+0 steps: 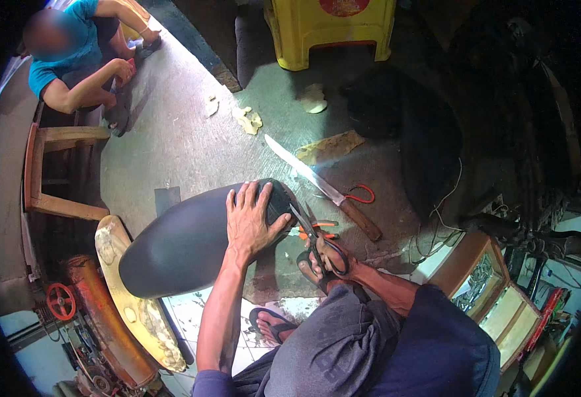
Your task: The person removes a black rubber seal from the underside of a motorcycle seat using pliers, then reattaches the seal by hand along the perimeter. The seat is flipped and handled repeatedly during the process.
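Note:
A black, smooth motorcycle seat (178, 245) lies in front of me, slanting from lower left to upper right. My left hand (250, 221) rests flat on its right end, fingers spread. Dark-handled scissors (310, 231) are in my right hand (330, 258), with their blades pointing up and left against the seat's right edge. Whether the blades have the cover between them is hard to see. Orange-handled pliers (323, 228) lie partly hidden behind the scissors. Just beyond is a long knife (317, 182) with a wooden handle, beside a red loop-shaped handle (362, 194).
Foam scraps (249, 120) and a yellowish strip (330, 147) lie on the floor. A yellow stool (330, 33) stands at the back. A person (79, 59) sits at upper left near a wooden stool (65, 205). A foam pad (138, 304) and rusty tank (108, 317) are at left, a wooden box (482, 284) at right.

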Tool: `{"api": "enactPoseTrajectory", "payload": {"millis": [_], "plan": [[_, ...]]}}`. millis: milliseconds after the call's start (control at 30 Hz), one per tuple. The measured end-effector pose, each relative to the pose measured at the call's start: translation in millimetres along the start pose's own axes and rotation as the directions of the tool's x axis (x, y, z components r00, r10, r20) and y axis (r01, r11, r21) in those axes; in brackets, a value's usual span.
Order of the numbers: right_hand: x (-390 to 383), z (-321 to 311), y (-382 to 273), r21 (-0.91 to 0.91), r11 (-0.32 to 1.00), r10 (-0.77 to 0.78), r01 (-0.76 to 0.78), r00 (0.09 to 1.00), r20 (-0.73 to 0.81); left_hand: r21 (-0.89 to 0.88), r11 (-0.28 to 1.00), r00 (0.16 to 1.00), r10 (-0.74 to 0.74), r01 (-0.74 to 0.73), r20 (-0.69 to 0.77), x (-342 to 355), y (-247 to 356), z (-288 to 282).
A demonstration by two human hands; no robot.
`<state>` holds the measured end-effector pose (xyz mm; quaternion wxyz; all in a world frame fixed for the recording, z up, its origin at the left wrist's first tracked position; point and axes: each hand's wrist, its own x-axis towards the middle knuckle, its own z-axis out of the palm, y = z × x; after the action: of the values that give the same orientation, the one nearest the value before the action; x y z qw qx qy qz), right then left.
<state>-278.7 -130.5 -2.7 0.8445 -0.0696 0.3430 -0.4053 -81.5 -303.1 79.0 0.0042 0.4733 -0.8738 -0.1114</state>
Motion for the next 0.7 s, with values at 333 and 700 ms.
{"api": "enactPoseTrajectory", "payload": {"millis": [333,700], "plan": [[13.7,22.0,1.4,0.079,0.994,-0.068,0.08,0.986,-0.149,-0.021,0.999,0.999,-0.031,0.031,0.007,0.6,4.6,-1.9],[22.8,6.5,0.8,-0.167,0.977,-0.144,0.13,0.987,-0.076,-0.017,0.996,0.996,-0.086,0.086,0.032,3.0,8.3,-3.0]]}}
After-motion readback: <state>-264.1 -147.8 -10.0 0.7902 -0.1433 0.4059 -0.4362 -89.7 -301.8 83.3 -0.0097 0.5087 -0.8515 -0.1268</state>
